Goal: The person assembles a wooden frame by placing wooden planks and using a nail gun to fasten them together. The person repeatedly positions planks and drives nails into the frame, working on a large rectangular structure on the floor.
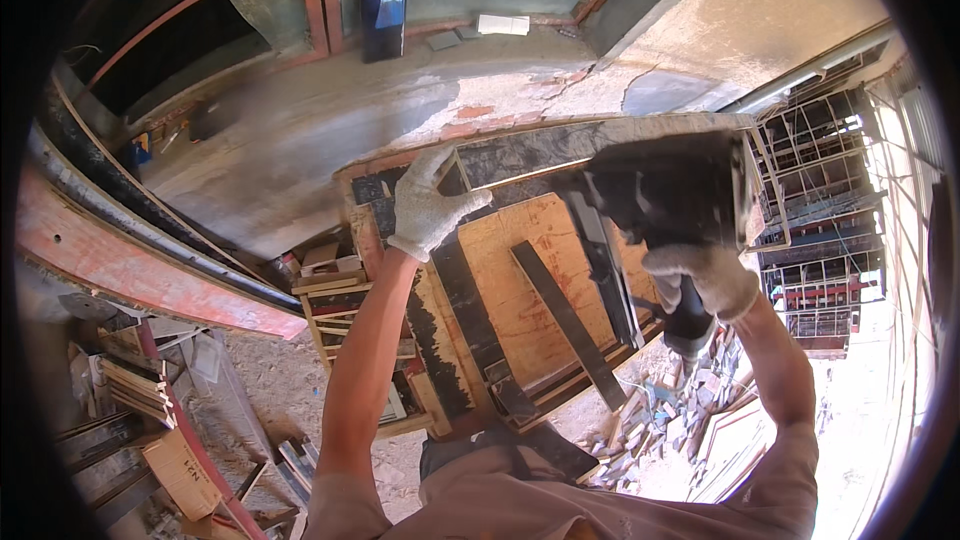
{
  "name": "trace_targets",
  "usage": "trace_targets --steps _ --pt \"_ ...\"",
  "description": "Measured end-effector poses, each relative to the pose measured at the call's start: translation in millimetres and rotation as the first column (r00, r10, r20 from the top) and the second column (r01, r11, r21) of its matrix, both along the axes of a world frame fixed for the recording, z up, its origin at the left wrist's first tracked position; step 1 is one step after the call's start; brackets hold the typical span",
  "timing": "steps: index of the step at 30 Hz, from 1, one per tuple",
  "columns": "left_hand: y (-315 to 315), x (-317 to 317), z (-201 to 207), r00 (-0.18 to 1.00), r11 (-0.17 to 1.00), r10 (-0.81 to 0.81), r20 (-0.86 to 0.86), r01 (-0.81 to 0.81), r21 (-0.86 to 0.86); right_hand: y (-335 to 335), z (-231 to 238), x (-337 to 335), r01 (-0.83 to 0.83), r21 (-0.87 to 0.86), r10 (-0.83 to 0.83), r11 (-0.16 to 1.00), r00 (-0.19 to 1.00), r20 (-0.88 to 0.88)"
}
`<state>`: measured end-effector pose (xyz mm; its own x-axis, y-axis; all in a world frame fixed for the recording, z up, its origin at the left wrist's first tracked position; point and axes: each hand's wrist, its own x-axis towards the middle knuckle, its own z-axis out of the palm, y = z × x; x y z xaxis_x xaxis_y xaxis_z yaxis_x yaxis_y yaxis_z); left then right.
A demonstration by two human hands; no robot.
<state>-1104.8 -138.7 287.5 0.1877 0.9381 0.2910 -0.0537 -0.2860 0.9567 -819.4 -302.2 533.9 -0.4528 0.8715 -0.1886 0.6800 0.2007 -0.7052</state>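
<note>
My left hand (432, 205), in a whitish work glove, is at the far left corner of a wooden panel frame (425, 310). Its thumb and fingers sit either side of a dark wooden strip (457, 176). My right hand (705, 280), gloved too, grips the handle of a bulky black handheld tool (665, 185), lifted above the frame's right side. Motion blurs the tool, so its exact kind cannot be told. An orange-brown board (500, 250) fills the frame, and a loose dark slat (568, 325) lies slanting across it.
A dark phone-like device (384, 18) leans against the back wall beside a white block (503, 25). Broken pieces (690, 410) are heaped at lower right. Wood offcuts and a cardboard box (182, 475) lie at lower left. Metal racks (820, 210) stand on the right.
</note>
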Motion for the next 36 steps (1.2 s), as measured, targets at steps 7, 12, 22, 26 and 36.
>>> trace_targets --steps 7,12,22,26,36 --pt "0 -1 2 0.996 0.999 -0.007 0.093 0.003 0.046 73 -2 -35 0.003 -0.14 -0.003 0.99 1.0 -0.005" --pt "-2 -4 0 0.999 0.999 -0.042 0.034 0.042 -0.001 90 2 -64 0.321 -0.563 -0.507 0.762 0.836 -0.21" --pt "0 -4 -1 0.994 0.997 -0.073 0.08 0.07 0.033 104 3 -79 0.363 -0.635 -0.586 0.682 0.791 -0.177" --pt "-1 -6 1 0.998 0.998 -0.057 0.04 0.058 -0.003 106 7 -78 0.364 -0.636 -0.592 0.681 0.785 -0.185" --pt "7 -4 21 0.986 0.997 -0.06 -0.153 0.067 0.043 109 17 -71 0.382 -0.598 -0.554 0.705 0.823 -0.127"
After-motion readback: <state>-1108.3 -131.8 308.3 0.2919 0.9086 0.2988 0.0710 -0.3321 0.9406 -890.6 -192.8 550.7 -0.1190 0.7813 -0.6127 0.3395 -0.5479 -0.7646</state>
